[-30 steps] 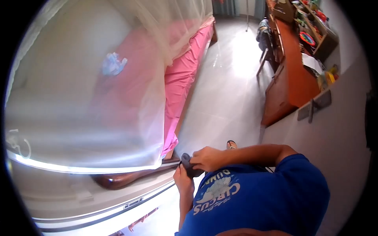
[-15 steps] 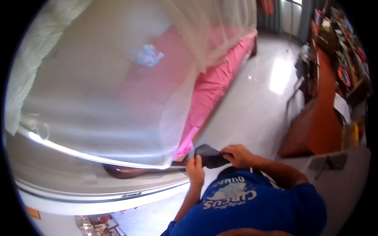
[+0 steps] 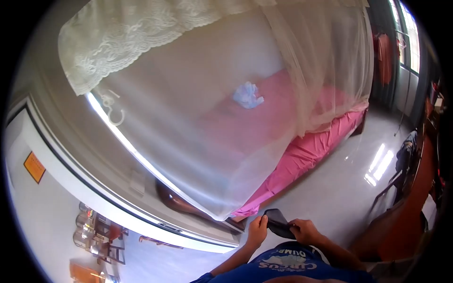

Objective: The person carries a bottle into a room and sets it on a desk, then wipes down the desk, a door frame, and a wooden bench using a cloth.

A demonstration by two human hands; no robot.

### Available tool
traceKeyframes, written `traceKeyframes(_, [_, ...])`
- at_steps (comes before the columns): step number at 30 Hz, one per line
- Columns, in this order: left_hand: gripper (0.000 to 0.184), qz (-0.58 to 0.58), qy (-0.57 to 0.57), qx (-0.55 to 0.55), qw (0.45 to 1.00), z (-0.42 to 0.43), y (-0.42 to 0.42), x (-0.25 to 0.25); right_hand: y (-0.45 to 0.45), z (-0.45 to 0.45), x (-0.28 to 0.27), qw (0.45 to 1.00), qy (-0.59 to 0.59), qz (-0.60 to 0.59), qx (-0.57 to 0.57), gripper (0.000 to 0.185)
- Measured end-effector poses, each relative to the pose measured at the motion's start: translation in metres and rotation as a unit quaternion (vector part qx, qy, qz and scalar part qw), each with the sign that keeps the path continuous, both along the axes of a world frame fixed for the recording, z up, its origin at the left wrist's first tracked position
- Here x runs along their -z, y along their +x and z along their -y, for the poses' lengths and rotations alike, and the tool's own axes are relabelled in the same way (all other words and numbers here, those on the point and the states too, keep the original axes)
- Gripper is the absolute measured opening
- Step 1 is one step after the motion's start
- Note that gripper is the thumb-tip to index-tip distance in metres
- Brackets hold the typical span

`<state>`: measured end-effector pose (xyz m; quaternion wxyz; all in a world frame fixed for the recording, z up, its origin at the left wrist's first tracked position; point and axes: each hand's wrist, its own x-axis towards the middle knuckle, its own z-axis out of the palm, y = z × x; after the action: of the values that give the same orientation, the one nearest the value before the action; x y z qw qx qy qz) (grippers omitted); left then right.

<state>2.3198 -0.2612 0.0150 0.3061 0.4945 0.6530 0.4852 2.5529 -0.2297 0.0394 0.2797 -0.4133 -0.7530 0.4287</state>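
A dark, soft-looking object (image 3: 279, 223), perhaps a cloth pouch, is stretched between my two hands in front of the blue shirt (image 3: 288, 262). My left hand (image 3: 257, 231) grips its left end, with the thumb on top. At the right end, the fingers of my right hand (image 3: 306, 232) are closed on its edge. What the object is exactly, I cannot make out.
A bed with a pink sheet (image 3: 302, 158) stands ahead under a pale net (image 3: 188, 118). At the right are a brown desk (image 3: 401, 221) and a chair (image 3: 403, 162). A door frame (image 3: 94, 200) runs along the left, with furniture (image 3: 101, 236) beyond it.
The view has swung left, showing more of the net's lace and the room beyond the doorway. The dark object, bunched up at first, is now spread between my hands.
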Motion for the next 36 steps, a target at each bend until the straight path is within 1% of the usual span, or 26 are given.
traceKeyframes(2, [0.037, -0.024, 0.006, -0.009, 1.0, 0.003, -0.003, -0.001, -0.003, 0.001, 0.008, 1.0, 0.014, 0.006, 0.0, 0.022])
traceKeyframes(7, [0.03, -0.004, -0.006, -0.009, 1.0, 0.013, -0.005, -0.011, -0.011, 0.003, 0.012, 1.0, 0.001, 0.012, 0.002, 0.022])
traceKeyframes(10, [0.03, 0.009, -0.032, -0.004, 0.999, 0.017, -0.016, -0.002, -0.018, 0.007, 0.007, 1.0, 0.006, 0.018, 0.008, 0.022])
traceKeyframes(11, [0.028, 0.033, -0.037, 0.001, 0.999, 0.018, -0.019, -0.001, -0.021, 0.007, 0.018, 1.0, 0.011, 0.004, 0.012, 0.021])
traceKeyframes(14, [0.027, 0.051, -0.035, -0.012, 0.998, 0.023, -0.027, 0.007, -0.032, 0.013, 0.016, 0.999, 0.017, 0.023, 0.022, 0.021])
traceKeyframes(15, [0.027, 0.111, -0.044, -0.009, 0.993, 0.024, -0.031, 0.011, -0.035, 0.014, 0.02, 0.999, 0.021, 0.02, 0.025, 0.021])
traceKeyframes(18, [0.019, 0.162, -0.046, 0.011, 0.986, 0.026, -0.049, 0.03, -0.05, 0.021, 0.009, 0.998, -0.024, 0.034, 0.038, 0.021])
traceKeyframes(19, [0.017, 0.132, -0.046, 0.025, 0.99, 0.028, -0.057, 0.032, -0.055, 0.02, 0.021, 0.999, -0.013, 0.029, 0.044, 0.021])
traceKeyframes(20, [0.017, 0.133, -0.038, 0.022, 0.99, 0.03, -0.064, 0.034, -0.062, 0.021, 0.027, 0.998, -0.011, 0.029, 0.047, 0.02])
traceKeyframes(22, [0.017, 0.139, -0.024, 0.013, 0.99, 0.04, -0.066, 0.016, -0.074, 0.024, 0.037, 0.998, -0.009, 0.034, 0.049, 0.02])
traceKeyframes(23, [0.017, 0.142, -0.015, 0.01, 0.99, 0.043, -0.071, 0.011, -0.081, 0.024, 0.055, 0.997, 0.028, 0.043, 0.051, 0.018])
traceKeyframes(25, [0.017, 0.146, 0.001, 0.006, 0.989, 0.048, -0.079, 0.005, -0.093, 0.025, 0.07, 0.999, 0.023, 0.03, 0.034, 0.018])
traceKeyframes(26, [0.017, 0.158, -0.01, 0.016, 0.987, 0.049, -0.084, 0.005, -0.098, 0.026, 0.077, 0.999, 0.018, 0.025, 0.028, 0.018])
traceKeyframes(27, [0.016, 0.169, -0.021, 0.026, 0.985, 0.05, -0.089, 0.006, -0.103, 0.027, 0.078, 0.999, -0.02, 0.022, 0.02, 0.02])
traceKeyframes(28, [0.016, 0.18, -0.034, 0.035, 0.983, 0.052, -0.094, 0.006, -0.111, 0.028, 0.079, 0.994, -0.101, -0.015, 0.046, 0.023])
traceKeyframes(30, [0.017, 0.224, -0.059, 0.086, 0.969, 0.059, -0.1, 0.002, -0.129, 0.026, 0.083, 0.957, -0.261, -0.084, 0.1, 0.029])
traceKeyframes(32, [0.017, 0.284, -0.075, 0.122, 0.948, 0.067, -0.098, -0.011, -0.151, 0.02, 0.113, 0.931, -0.304, -0.168, 0.11, 0.033])
traceKeyframes(33, [0.018, 0.292, -0.108, 0.149, 0.939, 0.075, -0.099, -0.034, -0.159, 0.022, 0.127, 0.915, -0.326, -0.21, 0.114, 0.036])
traceKeyframes(36, [0.018, 0.284, -0.067, 0.136, 0.947, 0.077, -0.11, -0.03, -0.179, 0.028, 0.138, 0.823, -0.449, -0.345, 0.05, 0.036])
